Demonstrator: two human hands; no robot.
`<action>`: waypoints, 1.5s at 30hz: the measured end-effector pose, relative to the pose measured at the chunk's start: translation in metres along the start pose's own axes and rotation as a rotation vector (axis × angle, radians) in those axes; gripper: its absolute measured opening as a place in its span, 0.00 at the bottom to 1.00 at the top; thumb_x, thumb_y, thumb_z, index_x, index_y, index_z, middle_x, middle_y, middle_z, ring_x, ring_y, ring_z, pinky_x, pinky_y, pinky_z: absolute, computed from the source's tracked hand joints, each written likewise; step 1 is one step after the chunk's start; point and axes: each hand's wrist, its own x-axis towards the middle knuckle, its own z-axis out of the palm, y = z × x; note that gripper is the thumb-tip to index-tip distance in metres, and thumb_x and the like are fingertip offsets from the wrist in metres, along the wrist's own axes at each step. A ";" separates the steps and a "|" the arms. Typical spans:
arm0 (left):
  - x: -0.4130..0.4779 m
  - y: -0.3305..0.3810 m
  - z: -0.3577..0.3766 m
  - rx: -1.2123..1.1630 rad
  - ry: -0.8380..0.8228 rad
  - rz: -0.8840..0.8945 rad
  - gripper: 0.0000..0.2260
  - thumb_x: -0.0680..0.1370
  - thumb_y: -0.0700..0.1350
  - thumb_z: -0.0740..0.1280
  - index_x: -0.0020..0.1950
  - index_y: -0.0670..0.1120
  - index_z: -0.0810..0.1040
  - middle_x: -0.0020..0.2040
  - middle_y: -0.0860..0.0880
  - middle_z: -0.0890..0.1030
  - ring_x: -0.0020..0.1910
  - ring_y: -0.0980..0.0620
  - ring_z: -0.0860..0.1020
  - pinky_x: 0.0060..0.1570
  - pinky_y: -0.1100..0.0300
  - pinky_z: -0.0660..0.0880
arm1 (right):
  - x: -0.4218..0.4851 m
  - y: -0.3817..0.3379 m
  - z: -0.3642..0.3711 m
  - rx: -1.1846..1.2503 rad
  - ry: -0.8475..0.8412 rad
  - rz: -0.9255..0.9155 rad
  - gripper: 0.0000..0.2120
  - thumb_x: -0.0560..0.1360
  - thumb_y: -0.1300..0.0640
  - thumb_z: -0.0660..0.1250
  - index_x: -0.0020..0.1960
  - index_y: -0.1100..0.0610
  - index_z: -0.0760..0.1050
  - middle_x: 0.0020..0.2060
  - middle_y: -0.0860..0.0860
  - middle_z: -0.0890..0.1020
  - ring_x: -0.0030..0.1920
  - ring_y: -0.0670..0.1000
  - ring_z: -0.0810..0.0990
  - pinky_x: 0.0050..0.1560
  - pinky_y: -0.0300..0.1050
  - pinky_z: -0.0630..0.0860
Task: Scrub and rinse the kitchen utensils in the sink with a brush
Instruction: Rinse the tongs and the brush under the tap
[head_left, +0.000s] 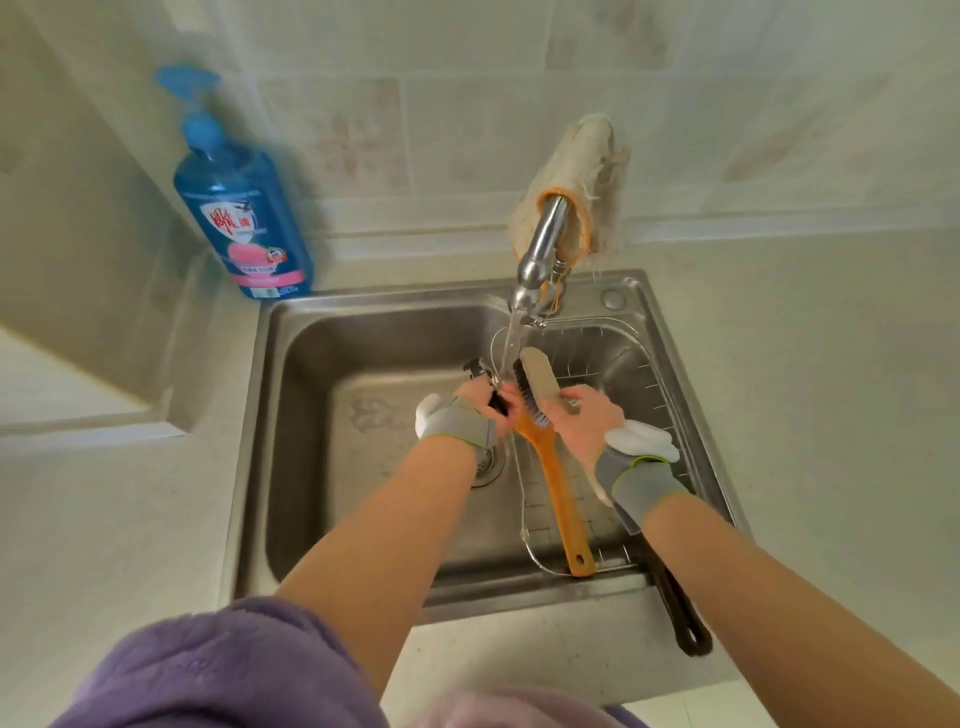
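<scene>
Left hand (475, 410): clamped on small black utensil (477, 370)
Right hand (582, 422): gripping beige-backed, dark-bristled brush (539, 382)
Beneath: orange wooden handle (558, 493)

Sink (291, 467) in counter (831, 364); faucet (540, 244) at back ctr, cloth (582, 161) draped over it. Bottle (244, 218) on counter behind sink's back-left corner. Rack (649, 374) in sink's right half, drain (488, 462) just left of it. Long utensil (558, 493) lies over rack, end toward front. Under faucet: left hand (483, 402) holds utensil (475, 369), right hand (582, 421) holds brush (540, 379) beside it. Handle (672, 592) overhangs front rim, right.

Soft even daylight, wide-angle bending at edges, motion blur perhaps strongest on soap bottle (241, 208)
</scene>
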 end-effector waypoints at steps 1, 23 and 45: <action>0.001 0.001 0.008 0.002 0.003 0.007 0.20 0.83 0.47 0.51 0.34 0.40 0.65 0.17 0.45 0.68 0.10 0.54 0.66 0.11 0.70 0.61 | 0.002 0.000 -0.005 0.007 0.004 -0.002 0.21 0.77 0.46 0.63 0.67 0.54 0.71 0.59 0.55 0.80 0.55 0.56 0.80 0.52 0.43 0.74; -0.039 -0.038 -0.035 0.655 0.189 0.171 0.19 0.84 0.47 0.49 0.35 0.41 0.66 0.24 0.46 0.71 0.13 0.55 0.65 0.19 0.68 0.59 | -0.027 0.007 0.000 -0.081 -0.031 -0.177 0.20 0.77 0.45 0.62 0.66 0.51 0.71 0.57 0.52 0.81 0.54 0.55 0.80 0.50 0.42 0.74; -0.101 -0.051 -0.092 1.786 0.716 0.521 0.10 0.81 0.42 0.54 0.62 0.48 0.61 0.62 0.51 0.71 0.47 0.46 0.71 0.46 0.54 0.62 | -0.063 -0.011 0.008 -0.392 -0.189 -0.430 0.23 0.80 0.46 0.56 0.73 0.52 0.65 0.56 0.56 0.81 0.52 0.59 0.81 0.51 0.50 0.79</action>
